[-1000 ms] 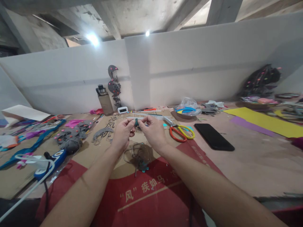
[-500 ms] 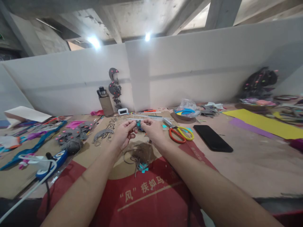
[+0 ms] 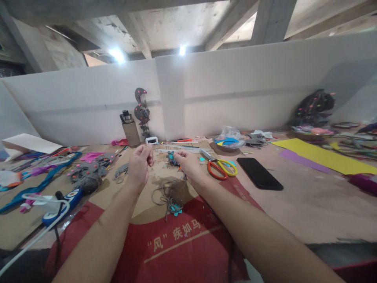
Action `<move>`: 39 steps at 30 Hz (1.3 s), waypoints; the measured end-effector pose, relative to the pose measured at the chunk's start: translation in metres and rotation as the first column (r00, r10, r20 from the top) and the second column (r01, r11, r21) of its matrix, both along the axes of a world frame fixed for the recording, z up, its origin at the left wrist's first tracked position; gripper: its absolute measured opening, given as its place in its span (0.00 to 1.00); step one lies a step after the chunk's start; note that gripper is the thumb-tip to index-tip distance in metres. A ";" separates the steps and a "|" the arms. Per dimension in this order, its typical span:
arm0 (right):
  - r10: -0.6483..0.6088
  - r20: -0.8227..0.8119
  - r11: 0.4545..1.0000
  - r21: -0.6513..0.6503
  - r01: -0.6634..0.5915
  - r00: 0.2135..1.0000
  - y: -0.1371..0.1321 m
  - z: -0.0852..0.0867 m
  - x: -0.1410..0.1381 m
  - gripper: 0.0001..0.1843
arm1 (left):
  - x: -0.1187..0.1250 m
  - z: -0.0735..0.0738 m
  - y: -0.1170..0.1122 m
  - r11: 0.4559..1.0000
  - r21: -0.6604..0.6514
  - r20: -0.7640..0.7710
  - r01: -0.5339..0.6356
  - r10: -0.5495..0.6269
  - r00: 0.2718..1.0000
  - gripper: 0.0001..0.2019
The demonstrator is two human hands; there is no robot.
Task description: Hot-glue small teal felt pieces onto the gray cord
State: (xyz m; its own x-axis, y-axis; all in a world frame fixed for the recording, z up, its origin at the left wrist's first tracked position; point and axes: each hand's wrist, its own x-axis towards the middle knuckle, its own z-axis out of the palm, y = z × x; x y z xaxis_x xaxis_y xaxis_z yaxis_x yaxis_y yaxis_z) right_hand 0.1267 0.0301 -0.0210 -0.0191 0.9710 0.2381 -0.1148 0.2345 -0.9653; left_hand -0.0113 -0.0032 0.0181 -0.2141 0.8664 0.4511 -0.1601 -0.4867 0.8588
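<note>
My right hand [image 3: 188, 165] pinches a small dark piece with a teal top [image 3: 171, 156] between thumb and fingertips, held above the cardboard. To its left and a little higher, my left hand [image 3: 139, 165] is closed in a pinch, apart from the piece. Whatever its fingers hold, if anything, is too small to make out. Below the hands, a tangle of grey cord [image 3: 165, 196] lies on the red and brown cardboard [image 3: 176, 251], with teal scraps [image 3: 176, 209] at its lower end. Scissors [image 3: 219, 164] with one red and one yellow handle rest right of my right hand.
A black phone [image 3: 259, 173] lies to the right, near yellow paper [image 3: 321, 155]. At the back stand a bottle [image 3: 130, 129] and a bowl [image 3: 229, 146] with plastic and blue pieces. Pinned grey pieces [image 3: 90, 171] and a white cable [image 3: 59, 220] lie on the left.
My left hand has let go of the teal-topped piece and moved left and up, still pinched. My right hand keeps hold of the piece. The view has shifted slightly.
</note>
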 end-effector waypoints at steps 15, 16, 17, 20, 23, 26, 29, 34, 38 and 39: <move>0.032 0.050 0.999 -0.017 -0.031 0.998 -0.007 0.001 -0.002 0.11 | 0.002 -0.016 0.012 0.969 -0.240 -0.315 -0.052 -0.027 0.949 0.12; 0.031 0.054 0.999 -0.018 -0.030 0.998 -0.008 0.002 -0.002 0.11 | 0.002 -0.017 0.013 0.969 -0.245 -0.326 -0.043 -0.040 0.944 0.11; 0.032 0.061 0.999 -0.018 -0.031 0.998 -0.009 0.003 -0.002 0.10 | 0.002 -0.018 0.013 0.969 -0.245 -0.336 -0.038 -0.048 0.941 0.10; 0.038 0.077 0.999 -0.009 -0.037 0.996 -0.014 0.007 -0.003 0.09 | 0.001 -0.020 0.013 0.970 -0.237 -0.352 -0.046 -0.041 0.935 0.09; 0.040 0.088 0.999 0.014 -0.042 0.995 -0.016 0.009 -0.003 0.09 | 0.002 -0.019 0.012 0.974 -0.223 -0.358 -0.048 -0.036 0.933 0.08; 0.033 0.123 0.998 0.049 -0.039 0.992 -0.015 0.008 -0.003 0.08 | 0.004 -0.018 0.010 0.976 -0.212 -0.369 -0.053 -0.029 0.929 0.08; 0.032 0.153 0.995 0.089 -0.046 0.988 -0.012 0.005 -0.004 0.09 | 0.006 -0.016 0.009 0.977 -0.197 -0.393 -0.081 -0.003 0.920 0.08; 0.027 0.179 0.992 0.117 -0.049 0.983 -0.012 0.002 -0.005 0.10 | 0.003 -0.013 0.007 0.982 -0.155 -0.497 -0.107 0.016 0.867 0.08; 0.020 0.199 0.994 0.101 -0.041 0.980 -0.013 0.003 -0.005 0.11 | 0.000 -0.012 0.006 0.985 -0.168 -0.521 -0.050 -0.046 0.852 0.08; 0.020 0.205 0.994 0.101 -0.042 0.979 -0.013 0.003 -0.005 0.11 | -0.001 -0.013 0.007 0.984 -0.174 -0.514 -0.030 -0.064 0.855 0.09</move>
State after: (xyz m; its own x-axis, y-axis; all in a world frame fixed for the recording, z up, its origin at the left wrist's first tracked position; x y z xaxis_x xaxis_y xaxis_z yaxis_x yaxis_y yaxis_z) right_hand 0.1215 0.0168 -0.0175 -0.1074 0.9393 0.3259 0.0722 0.3343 -0.9397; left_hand -0.0121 0.0038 0.0054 0.0241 0.9406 0.3387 0.3220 -0.3280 0.8881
